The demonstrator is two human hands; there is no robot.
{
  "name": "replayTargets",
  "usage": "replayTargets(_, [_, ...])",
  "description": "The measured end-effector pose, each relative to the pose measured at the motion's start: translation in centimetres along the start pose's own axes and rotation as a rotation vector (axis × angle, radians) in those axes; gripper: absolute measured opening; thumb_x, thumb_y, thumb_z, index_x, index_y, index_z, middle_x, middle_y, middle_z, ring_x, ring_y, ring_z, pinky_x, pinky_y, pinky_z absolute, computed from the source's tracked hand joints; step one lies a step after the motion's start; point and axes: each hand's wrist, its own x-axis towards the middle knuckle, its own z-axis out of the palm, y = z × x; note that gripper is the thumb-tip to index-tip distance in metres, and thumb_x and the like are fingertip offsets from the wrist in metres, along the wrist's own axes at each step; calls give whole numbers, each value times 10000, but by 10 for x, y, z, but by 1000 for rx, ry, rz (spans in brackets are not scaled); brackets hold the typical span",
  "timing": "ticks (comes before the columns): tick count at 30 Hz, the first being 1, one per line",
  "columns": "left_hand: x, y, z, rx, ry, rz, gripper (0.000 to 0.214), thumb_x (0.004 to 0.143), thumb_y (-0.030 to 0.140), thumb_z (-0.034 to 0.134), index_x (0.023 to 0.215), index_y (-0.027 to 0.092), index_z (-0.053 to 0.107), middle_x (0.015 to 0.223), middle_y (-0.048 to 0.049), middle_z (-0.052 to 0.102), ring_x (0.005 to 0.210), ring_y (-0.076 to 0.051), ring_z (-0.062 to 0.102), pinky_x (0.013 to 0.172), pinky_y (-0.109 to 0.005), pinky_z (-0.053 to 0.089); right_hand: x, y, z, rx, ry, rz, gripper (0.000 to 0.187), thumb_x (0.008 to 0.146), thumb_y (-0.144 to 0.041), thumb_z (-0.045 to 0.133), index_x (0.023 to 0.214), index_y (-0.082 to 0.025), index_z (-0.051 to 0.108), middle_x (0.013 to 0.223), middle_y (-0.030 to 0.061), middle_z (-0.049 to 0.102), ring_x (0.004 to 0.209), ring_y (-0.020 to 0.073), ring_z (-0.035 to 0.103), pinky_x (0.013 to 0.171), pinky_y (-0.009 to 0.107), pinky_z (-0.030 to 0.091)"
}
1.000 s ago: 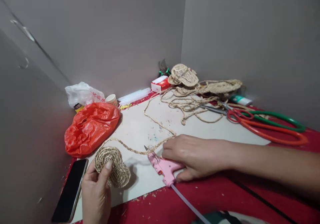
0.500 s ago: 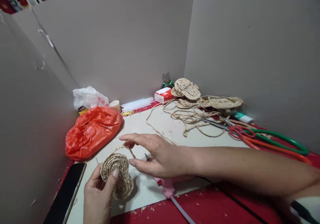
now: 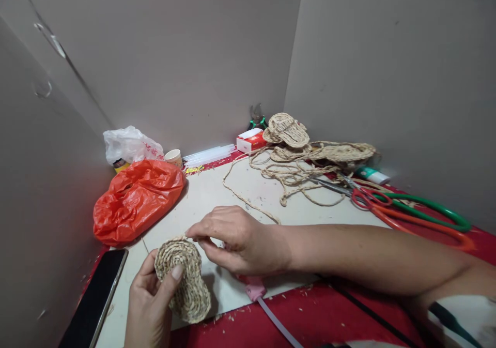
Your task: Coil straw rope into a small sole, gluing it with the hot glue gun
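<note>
A sole-shaped coil of braided straw rope (image 3: 194, 291) is gripped at its left side by my left hand (image 3: 153, 291), thumb flat on its face and fingers behind. At the coil's upper right edge, my right hand (image 3: 232, 239) is closed, its fingertips pinching the straw cord (image 3: 186, 237) that runs along the rim. Beneath my right hand sits a pink glue gun (image 3: 256, 290), mostly hidden, with a translucent glue stick (image 3: 279, 322) poking from its back. More straw cord (image 3: 244, 198) trails across the board behind the hand.
An orange plastic bag (image 3: 139, 198) and a phone (image 3: 95, 296) lie left. At the back are a paper cup (image 3: 173, 156), glue sticks (image 3: 209, 155), a red-white box (image 3: 251, 140) and pliers (image 3: 256, 118). Straw coils (image 3: 289, 131), red-handled scissors (image 3: 371, 198) and large green-and-orange handles (image 3: 434, 208) occupy the right.
My right fingers have closed from a looser spread and drawn the small cord loop down against the coil's edge. The coil is turned more face-on. The camera view has shifted slightly.
</note>
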Motion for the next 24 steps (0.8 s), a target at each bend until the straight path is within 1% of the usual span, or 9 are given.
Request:
replayTargets(4, [2,-2,-3,-21,-21,-29,446,632,341,770,1020,177,622,859,-58,673,735,-210,637,689,-296,490,-3,0,0,-35,-58,-3,200,841,-122,470,1015,-113,568,834,56,688,709,107,620,700,255,492])
replayTargets(7, [3,-3,-5,-32,-44,-52,459,620,332,782,1019,173,618,859,-64,674,741,-212,638,690,-295,490,-4,1,0,-59,-78,-17,209,838,-132,487,1032,-111,563,834,48,686,718,111,624,701,264,486])
replayTargets(12, [2,-3,-3,-40,-3,-37,458,611,342,786,1004,175,623,854,-63,675,758,-223,642,664,-286,490,-3,1,-1,-112,-70,-36,201,840,-145,497,1022,-112,576,796,37,683,672,111,614,660,262,477])
replayTargets(14, [3,-4,-3,-44,-7,-37,457,607,341,788,1001,175,628,853,-64,676,762,-229,643,672,-295,493,-3,0,-1,-109,-65,-36,207,834,-141,500,1021,-105,581,777,34,681,646,109,608,647,257,478])
replayTargets(19, [6,-5,-8,-64,-37,-57,487,576,308,810,1011,173,640,873,-71,681,767,-240,647,682,-312,500,-4,-3,1,-53,-56,14,230,835,-132,486,1037,-95,588,802,46,695,641,97,613,655,239,496])
replayTargets(24, [6,-4,-7,-114,-43,-81,497,590,288,802,1049,189,639,889,-62,684,746,-225,654,692,-312,504,-6,-5,2,-16,-63,56,262,836,-155,487,1064,-85,594,808,62,703,644,97,626,649,228,509])
